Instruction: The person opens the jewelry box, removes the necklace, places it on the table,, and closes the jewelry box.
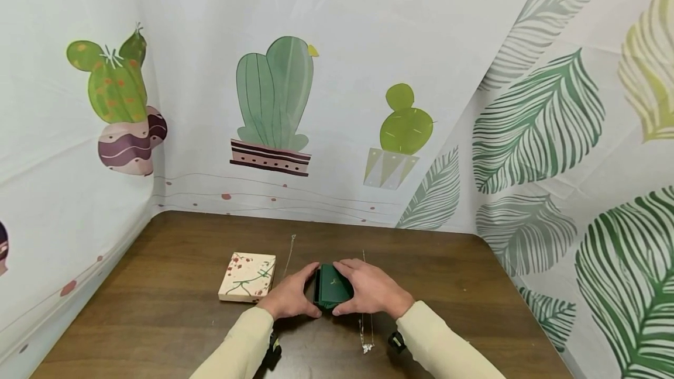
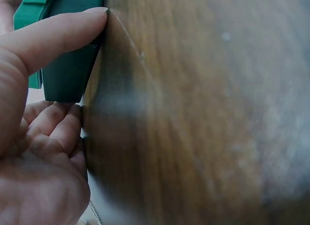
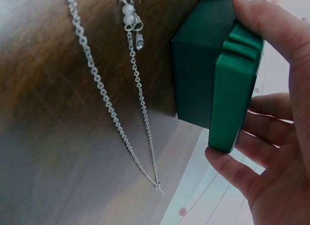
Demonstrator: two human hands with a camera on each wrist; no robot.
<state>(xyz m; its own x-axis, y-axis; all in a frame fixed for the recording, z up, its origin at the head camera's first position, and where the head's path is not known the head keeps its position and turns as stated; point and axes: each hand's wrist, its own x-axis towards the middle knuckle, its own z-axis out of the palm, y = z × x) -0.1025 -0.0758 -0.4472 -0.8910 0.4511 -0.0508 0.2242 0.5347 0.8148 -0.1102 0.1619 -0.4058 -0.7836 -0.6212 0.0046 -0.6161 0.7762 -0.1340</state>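
A small dark green jewelry box [image 1: 333, 286] sits on the table between both hands, a gold mark on its top. Its brighter green lid [image 3: 234, 96] is tilted over the darker base [image 3: 198, 65]. My left hand [image 1: 288, 298] grips the box from the left, thumb at the near end and fingers at the far end. From the right, my right hand [image 1: 371, 288] holds the lid between thumb and fingertips. A silver necklace [image 3: 109, 106] with a sparkling pendant [image 1: 367, 348] lies on the table, passing beneath the right hand in the head view.
A cream box [image 1: 247, 276] with a floral print lies left of the left hand. Another thin chain [image 1: 290, 256] stretches between that box and the green one. Patterned cloth [image 1: 337, 186] hangs behind the brown wooden table [image 1: 189, 238] and along both sides.
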